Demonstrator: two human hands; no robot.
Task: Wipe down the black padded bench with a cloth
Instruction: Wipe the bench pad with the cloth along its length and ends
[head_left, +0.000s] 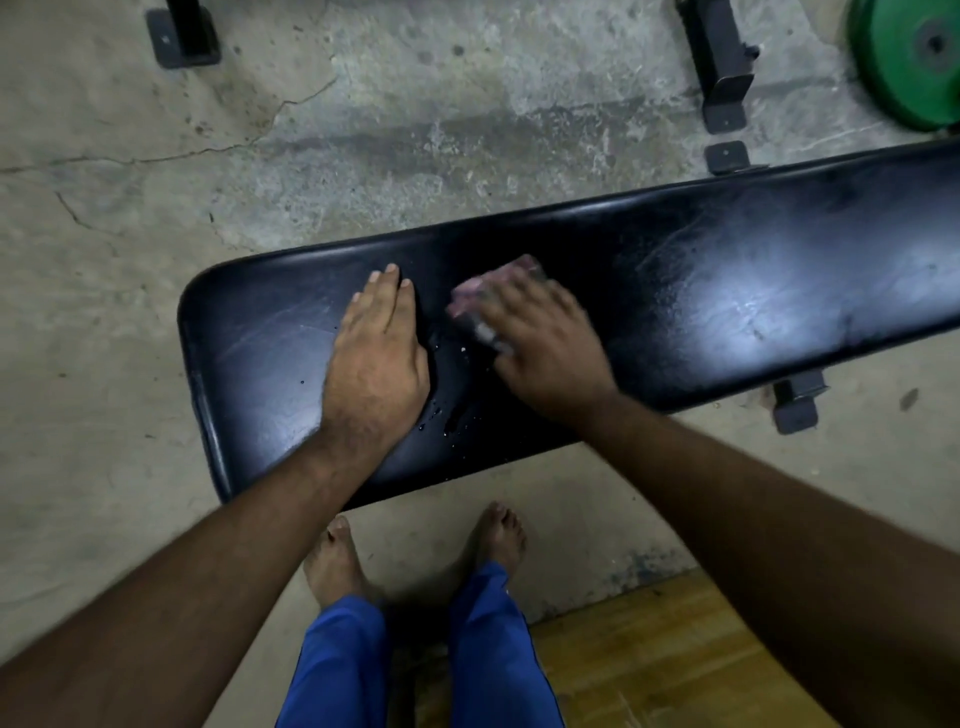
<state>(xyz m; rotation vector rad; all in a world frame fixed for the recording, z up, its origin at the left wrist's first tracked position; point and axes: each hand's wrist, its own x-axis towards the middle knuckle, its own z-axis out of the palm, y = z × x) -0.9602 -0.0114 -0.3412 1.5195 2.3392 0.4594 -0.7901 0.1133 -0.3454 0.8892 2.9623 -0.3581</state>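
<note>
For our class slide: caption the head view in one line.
Right hand wipes the black padded bench with a cloth; left hand lies flat.

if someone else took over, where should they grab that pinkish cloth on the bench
Probably from above, palm pressed flat on the bunched cloth. It lies low on the bench pad, mostly under the right hand, so only its far edge offers a pinch. The left hand rests beside it.

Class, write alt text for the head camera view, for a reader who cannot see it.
A right hand presses a pinkish cloth onto a black padded bench; the left hand lies flat beside it. Water droplets sit between them.
</note>
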